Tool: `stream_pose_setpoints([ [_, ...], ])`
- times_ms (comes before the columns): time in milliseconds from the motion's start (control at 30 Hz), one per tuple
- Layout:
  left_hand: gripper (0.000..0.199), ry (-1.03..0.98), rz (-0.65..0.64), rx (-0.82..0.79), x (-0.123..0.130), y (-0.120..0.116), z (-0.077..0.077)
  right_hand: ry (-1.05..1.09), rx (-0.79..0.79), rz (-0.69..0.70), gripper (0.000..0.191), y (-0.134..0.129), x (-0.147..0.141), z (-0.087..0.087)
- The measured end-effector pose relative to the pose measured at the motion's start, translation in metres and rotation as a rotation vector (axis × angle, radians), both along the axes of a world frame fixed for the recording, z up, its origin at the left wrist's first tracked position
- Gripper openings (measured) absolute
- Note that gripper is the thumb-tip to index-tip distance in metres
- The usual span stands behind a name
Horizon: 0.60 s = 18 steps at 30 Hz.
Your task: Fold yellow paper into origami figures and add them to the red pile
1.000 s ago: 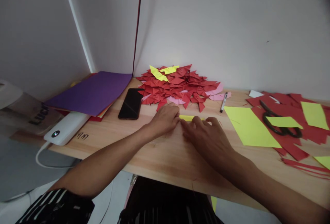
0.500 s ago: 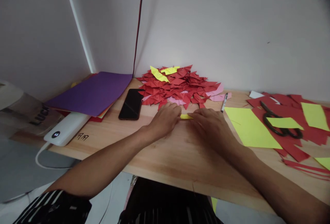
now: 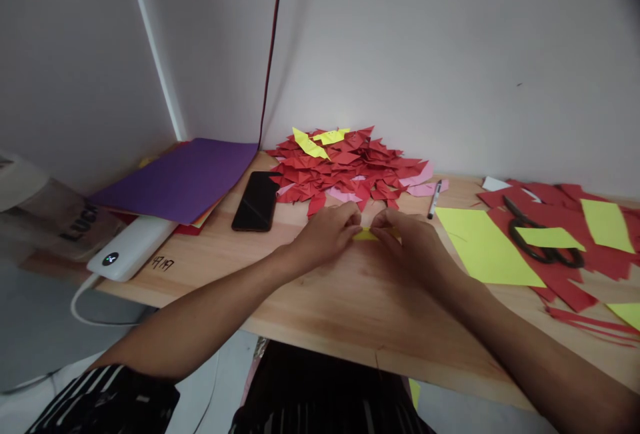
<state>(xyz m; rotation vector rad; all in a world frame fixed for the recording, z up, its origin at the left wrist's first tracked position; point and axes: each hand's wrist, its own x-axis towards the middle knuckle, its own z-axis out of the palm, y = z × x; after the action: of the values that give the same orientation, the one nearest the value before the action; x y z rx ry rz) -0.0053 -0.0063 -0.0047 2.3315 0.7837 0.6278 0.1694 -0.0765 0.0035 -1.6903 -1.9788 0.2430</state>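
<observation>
Between my two hands is a small folded strip of yellow paper, low over the wooden table. My left hand pinches its left end, thumb against fingers. At the other end my right hand has its thumb and fingertips closed on the paper. Most of the strip's ends are hidden by the fingers. Just behind my hands lies a heap of folded red paper pieces, with two yellow folded pieces on top and some pink ones among them.
A black phone lies left of my hands, near purple sheets and a white power bank. To the right are a marker, a yellow sheet, scissors and red scraps. A wall stands behind.
My fingers have risen slightly from lying over the yellow strip to pinching its ends. More of the strip's middle shows now. The view has shifted slightly.
</observation>
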Motion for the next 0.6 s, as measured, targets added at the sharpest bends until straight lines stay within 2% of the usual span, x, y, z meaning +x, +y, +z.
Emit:
stream_pose_setpoints([
  [100,0.012,-0.020,-0.028,-0.138,0.000,-0.001,0.002,-0.074,0.047,0.022,0.011,-0.002,-0.003,0.001],
  [267,0.025,0.013,-0.056,-0.254,0.001,-0.003,0.004,-0.156,0.058,0.043,0.016,-0.005,-0.005,0.004],
  [467,0.014,-0.199,-0.093,-0.899,0.002,0.002,0.003,-0.036,0.181,-0.033,0.018,-0.003,0.004,0.006],
  [600,0.011,-0.322,-0.092,-1.078,0.001,0.005,0.005,0.175,0.203,-0.129,0.029,0.001,0.013,0.003],
])
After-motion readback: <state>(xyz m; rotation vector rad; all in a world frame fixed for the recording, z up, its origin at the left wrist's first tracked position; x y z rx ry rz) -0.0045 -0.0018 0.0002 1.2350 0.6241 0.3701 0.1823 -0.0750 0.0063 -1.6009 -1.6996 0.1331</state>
